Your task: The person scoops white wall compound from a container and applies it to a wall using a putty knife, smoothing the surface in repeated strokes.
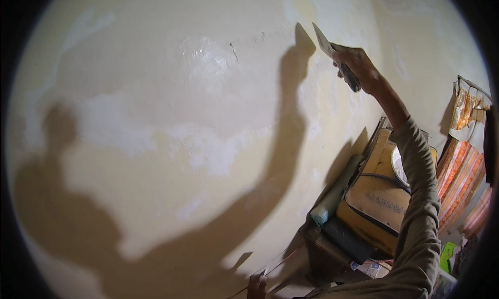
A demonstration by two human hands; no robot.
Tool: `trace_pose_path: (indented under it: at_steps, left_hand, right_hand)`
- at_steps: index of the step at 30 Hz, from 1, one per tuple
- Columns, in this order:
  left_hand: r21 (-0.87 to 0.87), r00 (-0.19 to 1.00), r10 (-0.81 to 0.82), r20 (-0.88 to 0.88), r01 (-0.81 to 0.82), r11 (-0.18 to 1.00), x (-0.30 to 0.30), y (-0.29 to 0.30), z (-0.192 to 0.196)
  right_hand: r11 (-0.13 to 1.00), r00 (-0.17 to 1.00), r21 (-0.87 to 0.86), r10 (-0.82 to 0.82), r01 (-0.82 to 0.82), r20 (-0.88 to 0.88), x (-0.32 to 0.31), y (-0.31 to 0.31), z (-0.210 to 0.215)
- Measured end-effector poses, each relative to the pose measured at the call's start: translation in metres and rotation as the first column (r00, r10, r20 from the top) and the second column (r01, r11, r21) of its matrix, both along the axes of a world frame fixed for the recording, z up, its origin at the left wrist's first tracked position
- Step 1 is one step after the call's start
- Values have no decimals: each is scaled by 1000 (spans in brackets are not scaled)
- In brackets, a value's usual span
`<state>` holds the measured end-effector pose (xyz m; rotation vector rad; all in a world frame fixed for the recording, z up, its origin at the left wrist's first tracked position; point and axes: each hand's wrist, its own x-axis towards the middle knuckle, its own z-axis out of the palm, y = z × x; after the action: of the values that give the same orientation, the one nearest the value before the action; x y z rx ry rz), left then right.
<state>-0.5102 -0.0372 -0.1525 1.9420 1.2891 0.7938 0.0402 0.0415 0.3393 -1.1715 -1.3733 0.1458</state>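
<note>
The right hand (358,65) is reaching up toward one o'clock, its fingers wrapped tight around the dark handle of a putty knife (332,52). The flat pale blade is pointing up and to the left, its edge lying against or just off the wall (156,169); the fisheye bend is making it hard to tell which. The blade's shadow is falling just to its left, at about twelve o'clock, and the shadow of the arm and the person is running down the wall toward seven o'clock.

The wall is showing yellowish paint with pale patches of filler across the middle, and a glossy, wet-looking spot (205,57) near eleven o'clock.

The grey-green sleeve (416,205) is coming in from five o'clock. The left hand (256,287) is only peeking in at six o'clock at the lower edge, near a thin cord (275,262); whether its fingers are apart or together cannot be told.

At four o'clock, a yellow and tan bag (377,200) is leaning against the wall, with a teal rolled mat (332,195) beside it. Orange striped cloth (460,179) is hanging at three o'clock.
</note>
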Motion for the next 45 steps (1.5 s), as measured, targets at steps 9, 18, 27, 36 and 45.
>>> trace_pose_path:
  at_steps: [9, 18, 27, 36, 45]
  left_hand:
    - [-132, 991, -63, 121, 79, 988, -10, -18, -27]
    - [53, 998, -59, -20, 60, 997, -34, -14, -55]
    - [-47, 994, -60, -93, 56, 997, -38, -15, -38]
    - [-65, 995, -101, 16, 101, 993, -47, -1, -68]
    - [-60, 986, -144, 85, 150, 987, -45, 4, -78]
  right_hand:
    - [884, 708, 366, -456, 290, 539, -59, -34, 27]
    - [886, 795, 123, -457, 448, 398, -110, -43, 40]
    - [947, 935, -157, -233, 281, 268, -92, -48, 59]
    - [815, 711, -51, -471, 577, 522, -104, -60, 80]
    - [788, 558, 210, -571, 579, 602, -127, -38, 70]
